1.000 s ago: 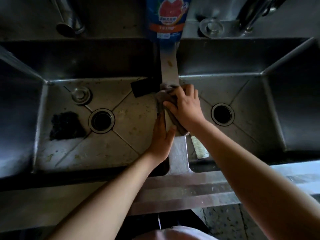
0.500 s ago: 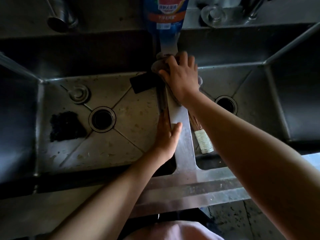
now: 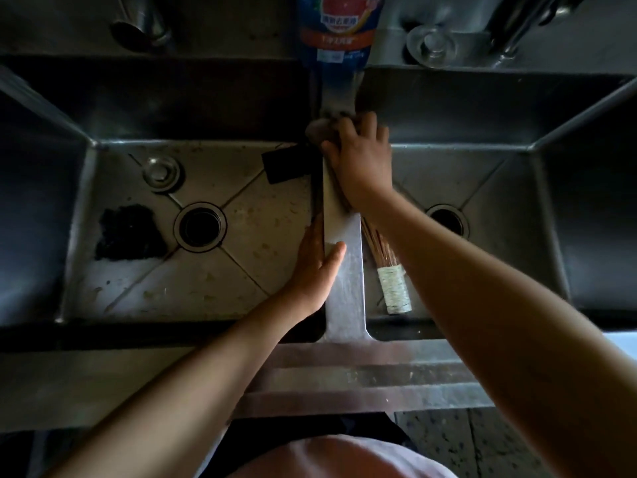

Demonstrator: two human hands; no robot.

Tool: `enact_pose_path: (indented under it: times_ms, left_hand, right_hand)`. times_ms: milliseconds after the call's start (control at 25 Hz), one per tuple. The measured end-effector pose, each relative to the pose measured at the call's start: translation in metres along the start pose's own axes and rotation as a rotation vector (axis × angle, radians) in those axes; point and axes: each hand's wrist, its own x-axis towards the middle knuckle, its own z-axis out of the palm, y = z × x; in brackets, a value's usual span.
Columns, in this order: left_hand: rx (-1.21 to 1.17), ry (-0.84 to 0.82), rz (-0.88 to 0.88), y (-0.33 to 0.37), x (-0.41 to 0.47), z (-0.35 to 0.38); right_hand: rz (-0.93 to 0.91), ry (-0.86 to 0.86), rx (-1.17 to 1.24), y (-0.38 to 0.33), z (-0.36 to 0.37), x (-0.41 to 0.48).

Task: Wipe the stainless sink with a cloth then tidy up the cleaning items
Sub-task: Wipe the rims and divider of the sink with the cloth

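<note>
On the sink divider (image 3: pixel 343 270), toward twelve o'clock, the right hand (image 3: pixel 362 160) presses its grip around a cloth (image 3: pixel 319 127); the left hand (image 3: pixel 317 263), grip released, lies flat at six o'clock.

Dim interior lit from the right: a pale glare falls on the steel counter edge (image 3: pixel 624 343) at the frame's right margin. Below that edge, a speckled dark floor (image 3: pixel 444 443) shows. Behind the counter, a steel back ledge (image 3: pixel 224 25) carries two tap bases (image 3: pixel 432 44), one at each end. Surfaces elsewhere lie in deep shadow.
</note>
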Motion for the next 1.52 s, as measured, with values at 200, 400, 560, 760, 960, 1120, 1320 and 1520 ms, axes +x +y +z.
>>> enact_pose_path:
  times_ms: [200,400,560,760,960,1120,1320,1520]
  left_hand:
    - [0.036,-0.015,0.099,0.004,-0.003,-0.002]
    - [-0.003,-0.059,0.028,-0.003,0.002,-0.003]
    - [0.067,-0.036,-0.014,-0.013,0.005,-0.002]
    - [0.062,-0.030,0.010,-0.008,0.002,-0.003]
    - [0.078,-0.051,0.080,0.005,-0.003,-0.007]
    - [0.116,-0.014,0.099,0.006,-0.003,-0.007]
    - [0.087,-0.030,-0.019,-0.007,0.002,-0.002]
    - [0.162,-0.015,-0.081,-0.014,0.003,0.000]
  right_hand:
    - [0.009,-0.034,-0.034,-0.003,0.000,-0.058]
    - [-0.086,-0.019,-0.125,-0.010,0.001,-0.021]
    - [-0.016,0.023,-0.099,-0.007,0.005,0.037]
    - [0.120,0.075,0.058,-0.001,0.006,0.035]
    - [0.093,0.026,0.085,0.000,0.005,-0.048]
    - [0.066,-0.009,-0.007,-0.008,0.003,-0.055]
    - [-0.040,0.002,-0.041,-0.004,0.002,0.013]
    - [0.019,0.051,-0.017,0.002,0.010,0.052]
